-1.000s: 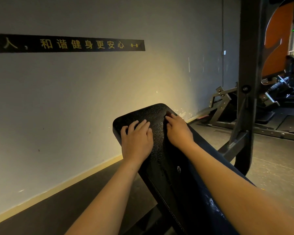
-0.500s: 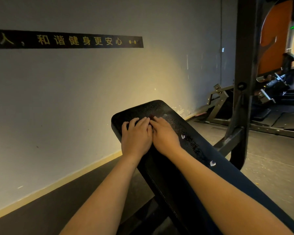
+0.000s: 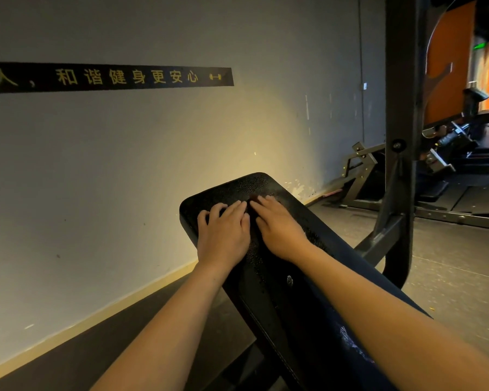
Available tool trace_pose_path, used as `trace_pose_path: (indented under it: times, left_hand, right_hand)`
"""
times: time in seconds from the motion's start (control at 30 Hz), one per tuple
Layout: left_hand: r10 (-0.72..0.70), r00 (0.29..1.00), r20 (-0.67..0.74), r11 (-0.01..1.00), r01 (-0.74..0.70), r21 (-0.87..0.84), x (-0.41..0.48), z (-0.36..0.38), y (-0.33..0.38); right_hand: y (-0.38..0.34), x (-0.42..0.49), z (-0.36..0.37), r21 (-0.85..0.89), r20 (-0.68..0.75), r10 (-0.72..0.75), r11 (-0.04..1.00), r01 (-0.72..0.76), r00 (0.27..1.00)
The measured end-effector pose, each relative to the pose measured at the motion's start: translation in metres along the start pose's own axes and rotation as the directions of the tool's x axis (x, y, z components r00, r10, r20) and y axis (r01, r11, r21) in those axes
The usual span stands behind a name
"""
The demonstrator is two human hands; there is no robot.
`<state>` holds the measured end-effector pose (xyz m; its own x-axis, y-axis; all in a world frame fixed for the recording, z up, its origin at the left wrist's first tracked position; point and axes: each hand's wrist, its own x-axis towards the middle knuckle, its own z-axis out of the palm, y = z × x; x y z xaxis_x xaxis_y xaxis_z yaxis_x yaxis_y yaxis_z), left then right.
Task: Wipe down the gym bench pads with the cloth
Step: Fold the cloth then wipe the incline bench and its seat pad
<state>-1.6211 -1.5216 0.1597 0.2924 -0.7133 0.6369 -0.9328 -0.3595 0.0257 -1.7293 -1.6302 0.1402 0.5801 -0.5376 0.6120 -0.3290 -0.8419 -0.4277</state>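
Note:
A black padded gym bench pad [image 3: 246, 185] slopes up and away from me toward the wall, its textured top speckled with droplets. My left hand [image 3: 223, 234] lies flat on the pad's upper end with the fingers straight. My right hand [image 3: 280, 227] presses flat right beside it, and the fingertips of both hands nearly meet. A small dark reddish patch [image 3: 254, 197] shows at the fingertips; I cannot tell whether it is the cloth. No cloth is plainly visible.
A grey wall with a black banner [image 3: 108, 77] runs close along the left. A black steel upright [image 3: 398, 108] and its brace stand to the right of the bench. More gym machines [image 3: 449, 148] sit at the back right on the dark floor.
My right hand slid left across the pad from its right edge until it lay next to my left hand. My left hand has stayed in place.

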Motion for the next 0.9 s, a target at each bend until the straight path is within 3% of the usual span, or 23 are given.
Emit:
trace_pose_path:
  times: [0.1,0.23,0.43,0.6,0.77,0.9]
  left_hand:
    - [0.016,0.999,0.048,1.0,-0.017,0.02,0.013,-0.002,0.003]
    - [0.011,0.998,0.065,1.0,-0.011,0.005,0.026,0.001,0.004]
    - [-0.004,0.999,0.053,0.999,0.007,-0.051,0.057,0.013,0.009]
    - [0.049,0.999,-0.005,0.998,-0.049,0.03,0.072,0.026,0.02]
    - [-0.003,1.0,-0.02,0.998,0.001,-0.064,0.073,0.028,0.02]
    - [0.012,0.999,-0.045,0.999,-0.013,-0.034,0.07,0.027,0.021]
  right_hand:
    - [0.017,0.02,-0.005,-0.034,0.022,0.032,0.999,-0.031,0.999]
    - [0.037,0.041,-0.009,-0.041,-0.096,0.167,0.984,-0.172,0.981]
    - [0.035,0.046,-0.003,0.043,-0.043,-0.005,0.999,0.007,0.999]
    - [0.049,0.082,-0.009,0.032,-0.095,0.134,0.991,-0.132,0.986]
    - [0.044,0.064,0.002,0.093,-0.058,-0.007,0.996,0.012,0.998]
    - [0.051,0.081,-0.005,0.064,-0.052,0.035,0.997,-0.032,0.998]
